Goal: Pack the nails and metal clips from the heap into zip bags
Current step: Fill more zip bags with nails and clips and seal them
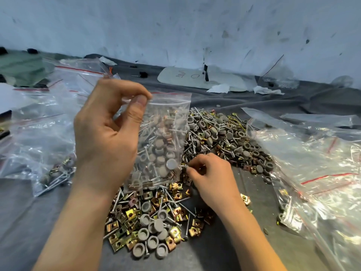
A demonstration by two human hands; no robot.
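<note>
Zip bag (162,137) — top betw. L fingers (125,88)

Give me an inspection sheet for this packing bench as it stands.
Surface: grey cloth, wrinkled, covers the bench.
Job's things: heap of nails, clips and grey caps in the middle; partly filled zip bag held above it.
Clutter: filled bags on the left, clear bags on the right, white board and paper scraps at the back.
Hands: left hand pinches the zip bag's top; right hand pinches a nail at the heap.
Cables: nothing seen.
Surroundings: stained white wall behind.
</note>
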